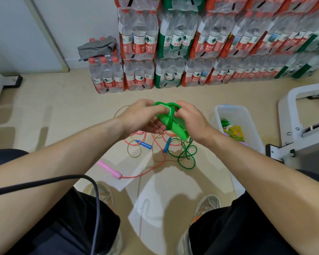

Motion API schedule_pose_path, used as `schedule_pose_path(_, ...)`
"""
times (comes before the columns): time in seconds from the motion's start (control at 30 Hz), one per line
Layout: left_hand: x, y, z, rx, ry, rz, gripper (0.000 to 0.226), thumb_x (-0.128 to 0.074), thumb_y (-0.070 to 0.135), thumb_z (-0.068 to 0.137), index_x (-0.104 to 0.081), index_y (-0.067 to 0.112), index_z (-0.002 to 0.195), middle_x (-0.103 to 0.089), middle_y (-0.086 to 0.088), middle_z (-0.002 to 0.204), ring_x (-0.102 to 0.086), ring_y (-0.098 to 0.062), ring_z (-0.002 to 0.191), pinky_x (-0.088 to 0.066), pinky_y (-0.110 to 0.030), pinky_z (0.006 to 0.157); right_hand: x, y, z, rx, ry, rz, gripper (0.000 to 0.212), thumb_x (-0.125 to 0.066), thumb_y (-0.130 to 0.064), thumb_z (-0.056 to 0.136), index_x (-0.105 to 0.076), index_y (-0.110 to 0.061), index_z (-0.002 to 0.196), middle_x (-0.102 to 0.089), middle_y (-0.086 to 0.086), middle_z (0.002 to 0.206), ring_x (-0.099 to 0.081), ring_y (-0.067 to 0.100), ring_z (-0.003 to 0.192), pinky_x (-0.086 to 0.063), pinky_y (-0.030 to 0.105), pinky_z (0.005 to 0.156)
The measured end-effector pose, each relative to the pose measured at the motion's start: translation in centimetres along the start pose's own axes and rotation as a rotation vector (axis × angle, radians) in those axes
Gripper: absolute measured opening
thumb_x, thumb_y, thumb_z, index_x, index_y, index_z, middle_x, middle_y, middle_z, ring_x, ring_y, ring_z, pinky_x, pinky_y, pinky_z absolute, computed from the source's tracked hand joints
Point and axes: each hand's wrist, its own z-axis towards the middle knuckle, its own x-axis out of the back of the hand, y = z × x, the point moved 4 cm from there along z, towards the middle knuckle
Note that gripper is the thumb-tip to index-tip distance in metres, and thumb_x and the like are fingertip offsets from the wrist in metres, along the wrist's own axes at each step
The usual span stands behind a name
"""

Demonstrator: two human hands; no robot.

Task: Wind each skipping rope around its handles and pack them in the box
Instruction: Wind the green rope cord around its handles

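Two green handles (175, 127) are held together above the floor, with a few turns of green rope (170, 115) wound round them. My left hand (144, 115) grips the handles from the left. My right hand (190, 119) pinches the rope at their upper end. The loose green rope (187, 155) hangs down and lies in loops on the floor. Beneath lie a rope with blue handles (145, 145) and a pink handle (110, 169) with its pink rope. The clear plastic box (234, 111) stands to the right and holds wound ropes in green and yellow.
Shrink-wrapped packs of water bottles (173, 43) are stacked against the far wall, with a grey cloth (97, 46) on one. A white metal frame (302, 115) stands to the right of the box. A black cable (44, 181) crosses my left forearm. My shoes are on the floor below.
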Motion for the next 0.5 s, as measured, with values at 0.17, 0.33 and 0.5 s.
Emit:
schedule_pose_path(0.17,-0.02,-0.23,0.18,-0.005,0.013,0.045,0.052,-0.053,0.048,0.099,-0.065,-0.003,0.097,-0.068,-0.015,0.064,-0.065,-0.022,0.054,-0.058,-0.025,0.055,-0.42,0.09,-0.30,-0.008,-0.026,0.013,0.010,-0.042,-0.028,0.074,-0.043,-0.018,0.075,-0.044,-0.003,0.072,-0.040,0.013,0.069,-0.033,0.037,0.068)
schedule_pose_path(0.33,0.09,-0.30,0.12,0.012,0.008,0.052,0.058,-0.051,0.055,0.096,-0.068,0.002,0.084,-0.069,-0.017,0.065,-0.066,-0.023,0.053,-0.053,-0.023,0.050,-0.41,0.02,-0.35,0.033,-0.043,-0.016,0.016,-0.044,-0.027,0.077,-0.045,-0.011,0.080,-0.046,-0.004,0.071,-0.042,0.014,0.069,-0.036,0.038,0.068)
schedule_pose_path(0.5,0.21,-0.40,0.17,-0.003,-0.004,0.084,0.055,-0.056,0.049,0.097,-0.069,-0.004,0.091,-0.069,-0.019,0.066,-0.065,-0.023,0.051,-0.053,-0.024,0.050,-0.42,-0.07,-0.56,0.074,-0.051,-0.084,0.019,-0.044,-0.032,0.079,-0.050,-0.015,0.083,-0.051,-0.004,0.072,-0.046,0.015,0.072,-0.039,0.041,0.070)
